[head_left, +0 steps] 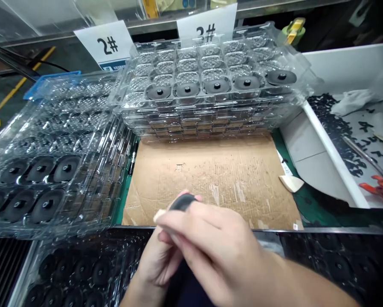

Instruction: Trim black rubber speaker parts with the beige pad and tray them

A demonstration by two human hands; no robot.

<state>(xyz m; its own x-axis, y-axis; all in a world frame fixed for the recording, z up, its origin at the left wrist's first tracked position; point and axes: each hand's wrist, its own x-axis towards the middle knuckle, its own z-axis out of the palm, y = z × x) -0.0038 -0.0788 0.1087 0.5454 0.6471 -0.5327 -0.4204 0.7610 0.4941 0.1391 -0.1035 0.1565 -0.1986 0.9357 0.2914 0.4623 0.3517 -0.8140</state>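
My right hand and left hand meet low in the middle of the view, slightly blurred. Together they hold a black rounded part, and the right fingers cover most of it. A small pale piece shows at its left end, too blurred to name. Just beyond my hands lies a scuffed cardboard sheet. Stacked clear plastic blister trays stand behind it, with a row of black round parts in the top tray's front cells.
Another clear tray stack with black round parts stands at the left, and a further tray lies below the metal edge. Signs marked 2# and 3# stand behind. At the right, a white bin holds black scraps and orange-handled tools.
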